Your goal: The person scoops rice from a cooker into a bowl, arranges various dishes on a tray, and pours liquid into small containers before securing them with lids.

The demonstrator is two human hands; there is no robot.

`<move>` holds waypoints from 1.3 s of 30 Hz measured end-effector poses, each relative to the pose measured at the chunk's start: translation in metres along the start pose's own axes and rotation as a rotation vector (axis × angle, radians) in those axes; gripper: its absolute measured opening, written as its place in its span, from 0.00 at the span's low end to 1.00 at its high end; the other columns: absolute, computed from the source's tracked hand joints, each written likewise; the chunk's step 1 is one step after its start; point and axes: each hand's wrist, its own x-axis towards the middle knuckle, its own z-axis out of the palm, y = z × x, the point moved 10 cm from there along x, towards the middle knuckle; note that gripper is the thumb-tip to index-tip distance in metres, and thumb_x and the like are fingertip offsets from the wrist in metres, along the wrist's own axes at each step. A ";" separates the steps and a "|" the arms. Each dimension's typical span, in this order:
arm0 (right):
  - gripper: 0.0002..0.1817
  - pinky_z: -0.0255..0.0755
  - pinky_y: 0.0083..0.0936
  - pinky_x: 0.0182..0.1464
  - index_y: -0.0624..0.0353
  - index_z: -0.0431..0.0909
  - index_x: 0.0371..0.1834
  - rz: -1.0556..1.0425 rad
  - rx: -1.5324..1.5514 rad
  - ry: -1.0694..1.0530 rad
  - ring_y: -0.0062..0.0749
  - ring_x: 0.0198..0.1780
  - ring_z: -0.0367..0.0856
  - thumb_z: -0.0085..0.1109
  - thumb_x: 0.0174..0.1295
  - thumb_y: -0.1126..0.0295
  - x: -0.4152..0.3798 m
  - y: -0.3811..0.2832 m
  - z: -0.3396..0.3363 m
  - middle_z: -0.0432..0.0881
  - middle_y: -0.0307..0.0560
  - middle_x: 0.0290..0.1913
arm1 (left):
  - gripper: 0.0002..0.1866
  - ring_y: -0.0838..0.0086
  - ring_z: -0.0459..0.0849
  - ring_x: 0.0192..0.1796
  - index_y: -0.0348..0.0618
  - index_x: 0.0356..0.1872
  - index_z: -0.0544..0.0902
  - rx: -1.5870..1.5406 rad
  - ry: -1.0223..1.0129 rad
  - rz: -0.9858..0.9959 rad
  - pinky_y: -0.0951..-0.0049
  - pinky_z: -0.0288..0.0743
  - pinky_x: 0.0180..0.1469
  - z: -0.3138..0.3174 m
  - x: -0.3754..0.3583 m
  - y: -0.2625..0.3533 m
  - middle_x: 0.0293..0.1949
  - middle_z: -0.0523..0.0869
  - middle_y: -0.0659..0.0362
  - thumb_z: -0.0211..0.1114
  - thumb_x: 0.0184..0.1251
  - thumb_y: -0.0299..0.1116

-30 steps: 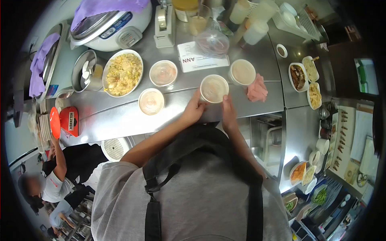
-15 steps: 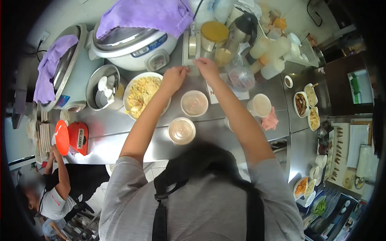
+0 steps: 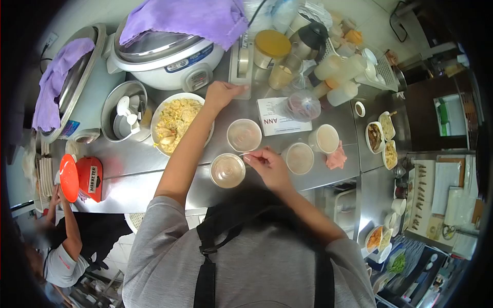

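My left hand (image 3: 224, 95) is at the near end of a long tape dispenser (image 3: 240, 72), its fingers pressed together; what they grip is too small to tell. My right hand (image 3: 268, 165) pinches a small thin strip (image 3: 244, 153) between two lidded cups. One lidded cup (image 3: 227, 171) stands just left of its fingertips, and the other lidded cup (image 3: 244, 135) is above them. Right of this hand are a third cup (image 3: 298, 158) and a fourth cup (image 3: 327, 138). Beneath my left forearm is a bowl of fried rice (image 3: 179, 120).
Rice cookers (image 3: 190, 66) under purple cloths and a metal pot (image 3: 123, 115) stand at the left. A printed box (image 3: 282, 117) with a plastic bag, bottles (image 3: 341, 94) and a jar (image 3: 272, 46) are on the right. Another person (image 3: 67, 251) holds a red plate (image 3: 69, 177).
My right hand has left the dispenser and come down to the cups, with the thin strip between its fingers. My left hand remains by the dispenser. The third cup is now fully uncovered.
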 end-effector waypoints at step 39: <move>0.25 0.71 0.30 0.32 0.67 0.75 0.23 -0.085 -0.234 0.264 0.38 0.25 0.79 0.58 0.65 0.52 0.067 0.127 -0.361 0.78 0.49 0.20 | 0.18 0.76 0.85 0.32 0.42 0.44 0.74 -0.483 0.682 0.284 0.79 0.76 0.36 0.213 -0.131 0.149 0.31 0.85 0.57 0.70 0.55 0.19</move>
